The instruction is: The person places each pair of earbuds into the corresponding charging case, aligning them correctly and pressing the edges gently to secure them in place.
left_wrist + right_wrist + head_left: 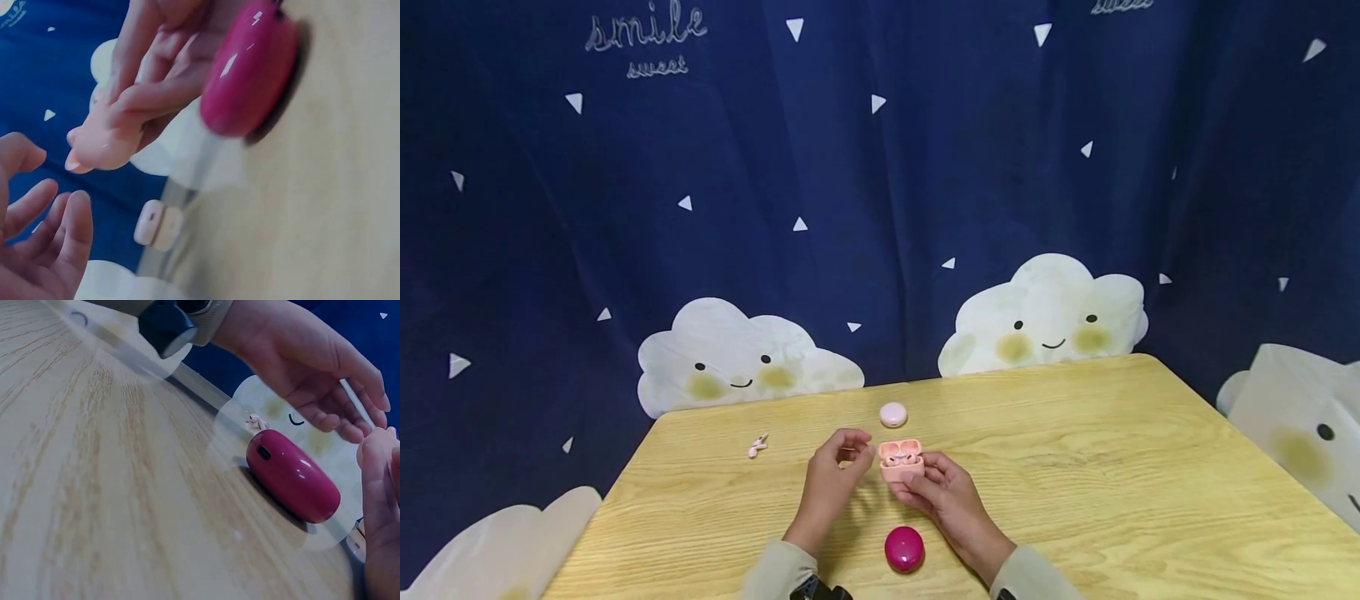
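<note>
My right hand [951, 500] grips a coral-pink earbud case [891, 475], thumb on its front. The lid stands up, and earbuds [892, 461] show inside. Just left of the case is my left hand [831, 479], with loosely bent fingers. In the left wrist view those fingers [78, 222] are apart from the case [109, 144] and nothing shows in them. A thin white strip by the left hand [312, 381] in the right wrist view is unclear. Nearer me, between the forearms, lies a round magenta case [904, 548], closed.
Beyond the hands, a closed pale pink case [893, 414] sits near the back of the wooden table [1112, 467]. A pair of pale pink earbuds [757, 447] lies on the left. A dark blue curtain [895, 183] hangs behind.
</note>
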{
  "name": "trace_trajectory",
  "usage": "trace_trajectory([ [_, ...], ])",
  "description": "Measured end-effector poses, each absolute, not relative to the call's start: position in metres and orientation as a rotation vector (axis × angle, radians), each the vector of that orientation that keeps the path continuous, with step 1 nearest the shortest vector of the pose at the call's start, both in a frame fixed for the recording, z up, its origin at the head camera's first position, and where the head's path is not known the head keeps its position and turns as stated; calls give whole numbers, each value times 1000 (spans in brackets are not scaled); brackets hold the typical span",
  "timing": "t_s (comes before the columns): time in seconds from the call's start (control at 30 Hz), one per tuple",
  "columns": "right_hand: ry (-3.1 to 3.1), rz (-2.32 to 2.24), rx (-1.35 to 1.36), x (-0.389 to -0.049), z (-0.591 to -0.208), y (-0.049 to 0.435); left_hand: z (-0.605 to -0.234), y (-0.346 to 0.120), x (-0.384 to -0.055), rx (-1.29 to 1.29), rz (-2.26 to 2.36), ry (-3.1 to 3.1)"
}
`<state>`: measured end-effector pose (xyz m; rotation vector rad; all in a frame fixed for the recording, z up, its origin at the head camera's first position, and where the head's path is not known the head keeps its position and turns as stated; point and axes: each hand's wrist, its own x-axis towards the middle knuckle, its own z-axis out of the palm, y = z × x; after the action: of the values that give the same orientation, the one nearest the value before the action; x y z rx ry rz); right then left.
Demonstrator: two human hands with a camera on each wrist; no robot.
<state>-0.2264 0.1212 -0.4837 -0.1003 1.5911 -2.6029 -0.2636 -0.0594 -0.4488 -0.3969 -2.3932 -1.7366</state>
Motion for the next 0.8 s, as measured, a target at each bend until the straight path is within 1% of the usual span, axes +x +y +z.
trace_trajectory([
  [0.17, 1562, -2613, -100, -228, -485, 121, -459, -57, -259, -357, -2057, -2280],
  [0.33, 1555, -2627, -107, -229, -486, 121, -471, -55, -255, -321, -2268, -2191],
  [0.57, 1510, -2657, -114, -229, -485, 121, -480, -49, -252, -370, -2373, -2133],
  [0.8, 1518, -2633, -88, -231, -482, 120, -485, -47, -255, -328, -2385, -2087],
])
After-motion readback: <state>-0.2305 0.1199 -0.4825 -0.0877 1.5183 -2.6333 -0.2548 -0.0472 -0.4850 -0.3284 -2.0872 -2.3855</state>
